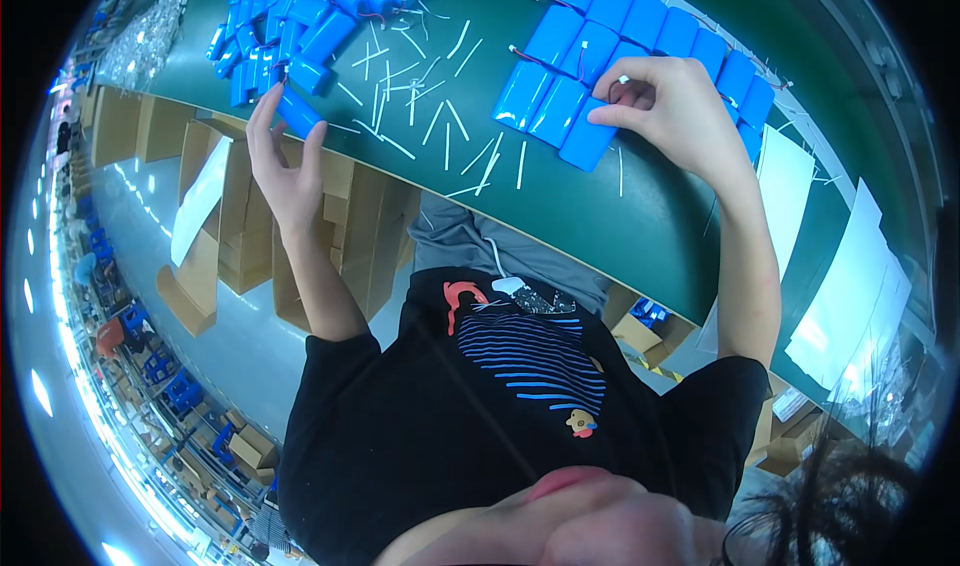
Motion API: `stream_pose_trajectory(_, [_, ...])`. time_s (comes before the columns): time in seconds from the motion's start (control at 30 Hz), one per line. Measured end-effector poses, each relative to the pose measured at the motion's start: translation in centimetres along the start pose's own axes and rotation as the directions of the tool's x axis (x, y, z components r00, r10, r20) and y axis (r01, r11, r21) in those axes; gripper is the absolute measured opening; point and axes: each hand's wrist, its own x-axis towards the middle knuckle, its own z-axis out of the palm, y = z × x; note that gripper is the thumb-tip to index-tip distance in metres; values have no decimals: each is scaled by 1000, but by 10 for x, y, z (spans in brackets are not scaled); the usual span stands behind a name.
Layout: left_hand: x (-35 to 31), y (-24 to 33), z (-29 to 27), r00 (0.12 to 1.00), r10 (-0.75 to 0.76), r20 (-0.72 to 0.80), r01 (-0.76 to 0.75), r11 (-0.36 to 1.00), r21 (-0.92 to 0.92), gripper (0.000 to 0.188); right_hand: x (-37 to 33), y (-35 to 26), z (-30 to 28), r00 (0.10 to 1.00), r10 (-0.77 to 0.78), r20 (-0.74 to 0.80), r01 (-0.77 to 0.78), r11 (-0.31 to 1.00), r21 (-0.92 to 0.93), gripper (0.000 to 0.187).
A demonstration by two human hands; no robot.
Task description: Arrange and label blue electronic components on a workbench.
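Loose blue battery packs (pixel 330 36) with thin wire leads lie heaped at the far left of the green table. My left hand (pixel 285 166) is at the heap's near edge, fingers apart, thumb and fingertips around one pack (pixel 299 114); a firm grip does not show. Further right, similar packs lie side by side in rows (pixel 555 34). My right hand (pixel 680 111) is curled at the near row, with thumb and forefinger closed at the upper end of its last pack (pixel 587 144). A small white connector (pixel 624 80) on a dark red lead shows inside the curled fingers.
Many thin white strips (pixel 447 116) are scattered between heap and rows. White sheets (pixel 850 296) lie at the table's right end, and a clear plastic bag (pixel 145 46) is at far left. Open cardboard boxes (pixel 245 211) stand below the near edge.
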Motion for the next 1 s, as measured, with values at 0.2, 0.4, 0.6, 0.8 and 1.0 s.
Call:
stream_pose_trajectory(0.2, [-3,62,29,990,143,8,-132,931,-339,74,-2,6,11,963,-245,-115,204,936,-288,24])
stream_pose_trajectory(0.4, [1,112,75,915,401,34,-340,815,-469,78,-7,-10,-18,931,-321,-176,286,938,-198,27])
stream_pose_trajectory(0.6, [0,127,109,826,530,-190,-495,523,-694,86,-18,-57,-14,990,-132,-50,141,927,346,26])
stream_pose_trajectory(0.8, [10,130,106,762,640,-99,-590,623,-514,73,-17,-56,-15,953,-153,-260,221,941,256,20])
stream_pose_trajectory(1.0, [26,28,48,947,321,1,-316,933,170,42,-30,-22,-54,981,-192,8,189,972,139,16])
